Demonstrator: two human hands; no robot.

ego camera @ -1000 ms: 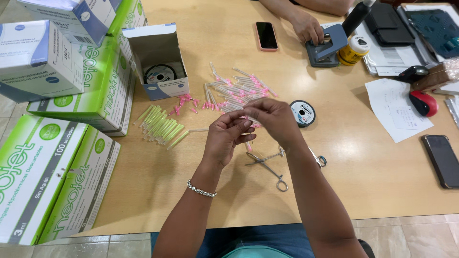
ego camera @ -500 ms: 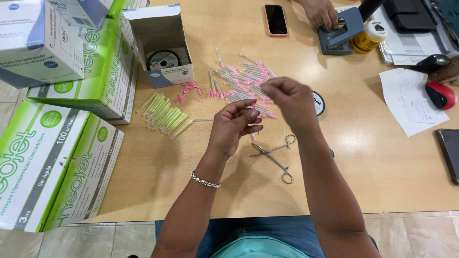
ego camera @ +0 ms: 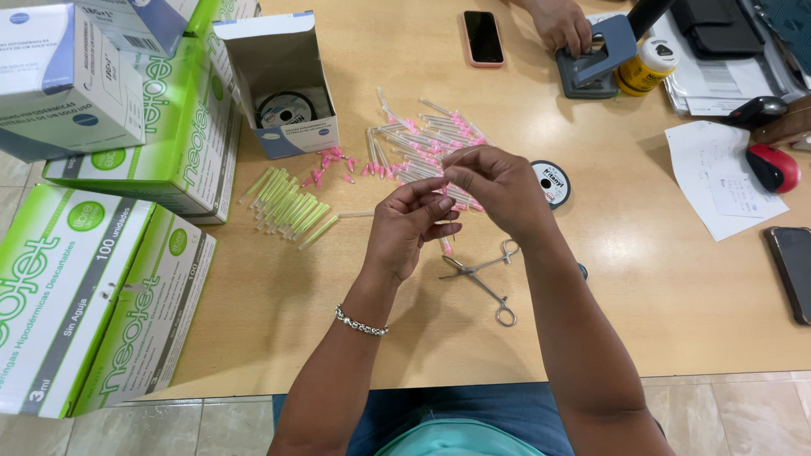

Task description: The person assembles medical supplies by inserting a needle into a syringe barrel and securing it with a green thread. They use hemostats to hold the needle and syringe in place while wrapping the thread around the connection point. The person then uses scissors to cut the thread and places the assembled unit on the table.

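Observation:
My left hand (ego camera: 414, 224) and my right hand (ego camera: 494, 186) meet above the wooden table (ego camera: 253, 295), fingertips pinched together on a small thin pink-tipped needle piece that is mostly hidden by the fingers. Behind them lies a heap of clear needle caps with pink hubs (ego camera: 422, 139). A bundle of pale green caps (ego camera: 287, 207) lies to the left. Steel forceps (ego camera: 481, 279) rest on the table just below my hands. A small spool of thread (ego camera: 551, 181) sits right of my right hand.
Green and white syringe boxes (ego camera: 93, 287) stack along the left edge, with an open box holding a spool (ego camera: 283, 101). Another person's hand (ego camera: 562, 25) rests on a hole punch (ego camera: 596, 63) at the back. Phones (ego camera: 483, 38), papers (ego camera: 718, 181) and a red mouse (ego camera: 773, 167) lie right.
My hands have stayed pinched together while the view shifted slightly; the right hand has lowered a little toward the left. The other person's hand remains at the punch.

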